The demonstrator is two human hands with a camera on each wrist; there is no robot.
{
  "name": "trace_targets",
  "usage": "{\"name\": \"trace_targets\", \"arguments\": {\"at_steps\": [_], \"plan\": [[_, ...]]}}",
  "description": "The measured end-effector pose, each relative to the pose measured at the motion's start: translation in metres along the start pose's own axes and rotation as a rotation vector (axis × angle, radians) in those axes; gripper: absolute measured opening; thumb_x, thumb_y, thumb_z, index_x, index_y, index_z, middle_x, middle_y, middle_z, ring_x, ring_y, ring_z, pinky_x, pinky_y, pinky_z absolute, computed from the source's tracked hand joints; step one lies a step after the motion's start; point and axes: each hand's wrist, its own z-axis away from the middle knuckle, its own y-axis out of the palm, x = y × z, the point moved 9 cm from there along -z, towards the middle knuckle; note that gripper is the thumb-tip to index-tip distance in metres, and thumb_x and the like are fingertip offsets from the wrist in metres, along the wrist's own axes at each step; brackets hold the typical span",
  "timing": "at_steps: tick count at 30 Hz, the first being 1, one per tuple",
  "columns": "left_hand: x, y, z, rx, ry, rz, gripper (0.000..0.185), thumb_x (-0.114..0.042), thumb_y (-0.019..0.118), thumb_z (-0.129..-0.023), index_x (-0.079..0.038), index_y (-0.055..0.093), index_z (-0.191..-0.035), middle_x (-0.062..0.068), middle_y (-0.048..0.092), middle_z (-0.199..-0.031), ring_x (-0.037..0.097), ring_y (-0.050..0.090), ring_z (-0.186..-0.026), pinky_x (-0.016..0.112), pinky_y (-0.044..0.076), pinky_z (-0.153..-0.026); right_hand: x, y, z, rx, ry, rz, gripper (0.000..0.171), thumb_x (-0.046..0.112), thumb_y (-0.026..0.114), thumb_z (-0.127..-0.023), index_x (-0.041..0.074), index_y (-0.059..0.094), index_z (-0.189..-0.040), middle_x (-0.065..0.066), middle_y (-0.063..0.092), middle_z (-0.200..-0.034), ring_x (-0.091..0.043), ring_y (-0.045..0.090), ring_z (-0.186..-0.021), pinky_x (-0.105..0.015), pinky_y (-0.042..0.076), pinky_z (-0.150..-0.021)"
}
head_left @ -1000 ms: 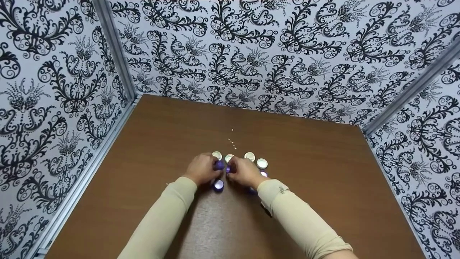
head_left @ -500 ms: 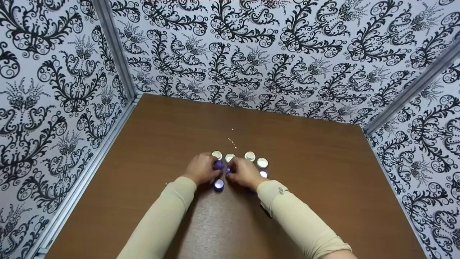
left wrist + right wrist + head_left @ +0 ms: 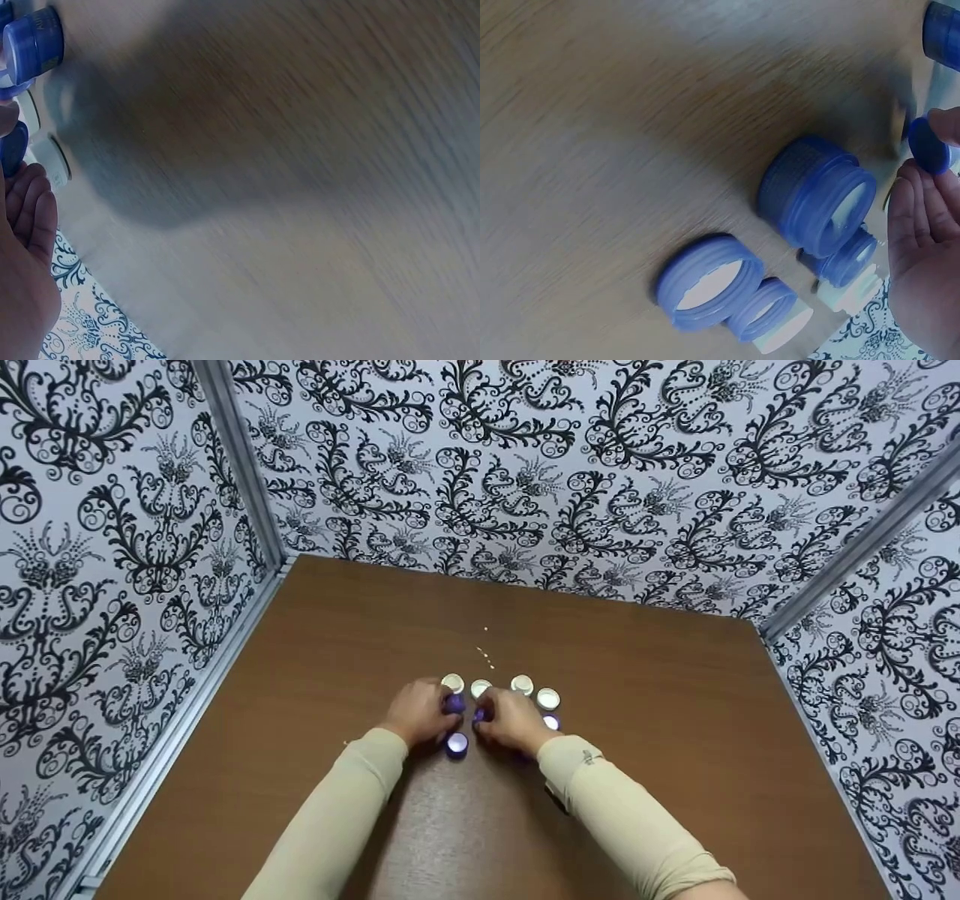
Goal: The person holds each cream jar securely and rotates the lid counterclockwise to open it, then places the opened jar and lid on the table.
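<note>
Near the middle of the table, my left hand (image 3: 420, 711) pinches a small round purple piece (image 3: 454, 703); whether it is a jar or a lid I cannot tell. In the left wrist view its dark blue side (image 3: 13, 148) shows between thumb and fingers. Facing it across a narrow gap, my right hand (image 3: 514, 720) pinches a flat round purple lid (image 3: 930, 146) by its edge. A purple jar (image 3: 457, 745) stands just in front of the left hand. Beyond the fingers sit white round pieces, one (image 3: 452, 683) by the left hand and another (image 3: 481, 688) by the right.
Right of my right hand are two more white round pieces (image 3: 522, 685) (image 3: 548, 699) and a purple-rimmed piece (image 3: 551, 722). The right wrist view shows a larger blue jar (image 3: 810, 195) and a threaded lid (image 3: 709, 285). Pale specks (image 3: 486, 658) lie farther back; patterned walls (image 3: 510, 472) surround the table.
My left hand has shifted slightly left with its purple piece, and the lid in the right hand sits a touch farther right. The pieces on the table look unmoved.
</note>
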Motion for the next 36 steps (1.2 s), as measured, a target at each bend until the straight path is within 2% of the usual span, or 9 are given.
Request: {"name": "trace_targets", "arguments": {"at_steps": [7, 15, 22, 26, 36], "plan": [[0.003, 0.003, 0.000, 0.023, -0.019, -0.009, 0.027, -0.031, 0.083, -0.074, -0.008, 0.073, -0.085, 0.005, 0.064, -0.086, 0.028, 0.065, -0.077, 0.045, 0.053, -0.071, 0.001, 0.000, 0.001, 0.028, -0.052, 0.027, 0.023, 0.012, 0.079, -0.075, 0.009, 0.072, -0.097, 0.000, 0.069, -0.088, -0.017, 0.063, -0.080, -0.036, 0.051, -0.074], [0.004, 0.006, 0.002, 0.040, -0.027, -0.010, 0.024, -0.029, 0.083, -0.074, -0.010, 0.071, -0.081, 0.004, 0.063, -0.081, 0.026, 0.063, -0.074, 0.047, 0.051, -0.068, 0.005, -0.001, 0.002, -0.009, -0.111, 0.136, 0.025, 0.016, 0.079, -0.074, 0.008, 0.074, -0.097, -0.004, 0.068, -0.093, -0.022, 0.065, -0.088, -0.039, 0.052, -0.080], [0.008, 0.012, 0.002, 0.081, -0.065, 0.010, 0.023, -0.029, 0.084, -0.076, -0.011, 0.070, -0.081, 0.003, 0.064, -0.083, 0.026, 0.064, -0.078, 0.047, 0.051, -0.072, 0.006, -0.002, 0.004, 0.003, -0.079, 0.146, 0.020, 0.015, 0.082, -0.072, 0.008, 0.072, -0.087, -0.004, 0.060, -0.085, -0.024, 0.061, -0.077, -0.043, 0.051, -0.070], [0.010, 0.013, 0.002, 0.089, -0.079, 0.025, 0.024, -0.029, 0.084, -0.076, -0.011, 0.069, -0.081, 0.004, 0.065, -0.082, 0.027, 0.064, -0.077, 0.048, 0.051, -0.071, 0.008, -0.002, 0.003, 0.019, -0.078, 0.158, 0.017, 0.015, 0.082, -0.074, 0.008, 0.073, -0.086, -0.005, 0.060, -0.083, -0.025, 0.061, -0.078, -0.043, 0.051, -0.070], [0.011, 0.019, 0.004, 0.091, -0.047, 0.036, 0.025, -0.030, 0.085, -0.075, -0.013, 0.069, -0.079, 0.004, 0.066, -0.081, 0.029, 0.065, -0.078, 0.049, 0.052, -0.070, 0.007, 0.002, -0.001, 0.065, -0.043, 0.161, 0.016, 0.009, 0.082, -0.071, 0.008, 0.073, -0.085, -0.003, 0.060, -0.081, -0.023, 0.060, -0.079, -0.042, 0.050, -0.071]]}}
